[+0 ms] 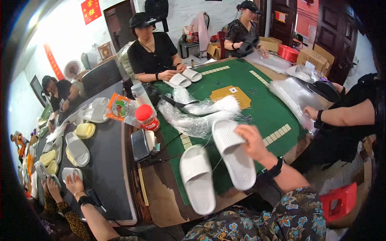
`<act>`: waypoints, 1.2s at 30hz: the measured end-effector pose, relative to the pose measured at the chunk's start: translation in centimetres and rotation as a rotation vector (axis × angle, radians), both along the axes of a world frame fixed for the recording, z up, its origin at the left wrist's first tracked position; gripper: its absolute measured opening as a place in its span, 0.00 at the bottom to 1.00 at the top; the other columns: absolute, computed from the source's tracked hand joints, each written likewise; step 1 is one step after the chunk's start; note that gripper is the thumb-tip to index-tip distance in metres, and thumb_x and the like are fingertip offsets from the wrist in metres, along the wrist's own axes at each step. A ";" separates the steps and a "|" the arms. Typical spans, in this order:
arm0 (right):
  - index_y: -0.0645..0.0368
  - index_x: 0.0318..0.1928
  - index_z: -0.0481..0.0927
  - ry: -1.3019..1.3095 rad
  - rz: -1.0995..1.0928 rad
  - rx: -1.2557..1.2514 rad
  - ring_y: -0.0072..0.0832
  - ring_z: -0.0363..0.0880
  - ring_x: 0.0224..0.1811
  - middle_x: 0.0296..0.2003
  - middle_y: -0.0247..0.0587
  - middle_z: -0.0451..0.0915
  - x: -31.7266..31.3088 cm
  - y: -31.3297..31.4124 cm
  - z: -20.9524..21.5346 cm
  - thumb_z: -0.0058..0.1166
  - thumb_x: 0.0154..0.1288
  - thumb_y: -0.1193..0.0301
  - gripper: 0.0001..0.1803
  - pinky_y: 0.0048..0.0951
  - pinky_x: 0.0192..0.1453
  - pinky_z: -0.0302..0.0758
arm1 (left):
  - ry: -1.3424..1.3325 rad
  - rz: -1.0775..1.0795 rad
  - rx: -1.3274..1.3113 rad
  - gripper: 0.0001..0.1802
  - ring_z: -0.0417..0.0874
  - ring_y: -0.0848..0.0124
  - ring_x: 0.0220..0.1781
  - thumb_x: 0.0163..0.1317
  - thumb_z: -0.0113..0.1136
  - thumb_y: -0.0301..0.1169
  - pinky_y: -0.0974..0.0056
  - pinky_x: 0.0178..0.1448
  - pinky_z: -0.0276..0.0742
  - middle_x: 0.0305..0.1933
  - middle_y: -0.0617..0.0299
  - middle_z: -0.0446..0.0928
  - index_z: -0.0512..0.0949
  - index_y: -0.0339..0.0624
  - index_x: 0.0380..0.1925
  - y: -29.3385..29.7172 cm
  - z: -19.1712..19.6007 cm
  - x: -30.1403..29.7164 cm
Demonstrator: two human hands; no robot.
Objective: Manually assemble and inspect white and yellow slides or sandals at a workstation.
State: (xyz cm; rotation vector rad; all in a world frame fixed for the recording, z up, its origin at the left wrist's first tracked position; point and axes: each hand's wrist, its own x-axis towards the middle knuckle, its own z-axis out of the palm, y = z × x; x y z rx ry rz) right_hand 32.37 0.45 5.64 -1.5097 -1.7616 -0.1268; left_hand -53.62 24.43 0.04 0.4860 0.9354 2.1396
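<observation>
My right hand (254,141) is closed on the strap edge of a white slide slipper (240,170), tilted over the green table. Beside it lies a second white slipper (198,176), sole down near the table's front edge. A thin clear strand runs between the two. Far to the left, my left hand (74,185) reaches over the black table and grips a small white slipper (71,173); its fingers lie over the slipper, and their undersides are hidden. A bundle of clear plastic strands (201,116) lies just beyond the right-hand slipper.
A red-lidded jar (146,117), a phone on a stand (140,145) and an orange packet (120,107) stand between the tables. Loose slippers (77,149) cover the black table (108,164). Co-workers sit around; one's hands (51,188) are near my left hand. A red stool (339,201) stands right.
</observation>
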 end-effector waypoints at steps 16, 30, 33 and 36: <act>0.59 0.58 0.75 -0.100 -0.422 0.283 0.50 0.65 0.65 0.61 0.53 0.69 9.8 2.6 5.4 0.61 0.58 0.66 0.26 0.45 0.69 0.61 | 0.499 -0.170 -0.019 0.14 0.75 0.82 0.28 0.70 0.54 0.27 0.81 0.25 0.73 0.36 0.65 0.75 0.73 0.36 0.53 -24.8 24.9 28.9; 0.63 0.61 0.71 1.012 0.530 -0.294 0.21 0.76 0.50 0.51 0.36 0.77 2.1 -0.9 3.8 0.43 0.77 0.60 0.23 0.23 0.54 0.73 | 1.497 -1.076 -0.129 0.09 0.73 0.79 0.34 0.53 0.66 0.24 0.71 0.37 0.71 0.31 0.67 0.72 0.73 0.38 0.30 -23.0 27.8 53.1; 0.64 0.62 0.71 1.292 0.702 -0.462 0.21 0.77 0.48 0.51 0.37 0.78 1.9 -2.3 4.0 0.40 0.77 0.52 0.29 0.24 0.52 0.75 | 1.574 -1.207 -0.033 0.07 0.70 0.77 0.29 0.50 0.61 0.24 0.68 0.35 0.70 0.25 0.65 0.70 0.72 0.37 0.28 -19.0 23.8 55.8; 0.65 0.63 0.71 1.270 0.733 -0.507 0.24 0.79 0.48 0.50 0.39 0.79 3.9 -3.1 1.7 0.41 0.75 0.48 0.33 0.26 0.52 0.77 | 1.612 -1.289 0.034 0.07 0.70 0.76 0.29 0.50 0.60 0.24 0.68 0.35 0.70 0.25 0.64 0.71 0.72 0.37 0.28 -15.2 19.4 58.2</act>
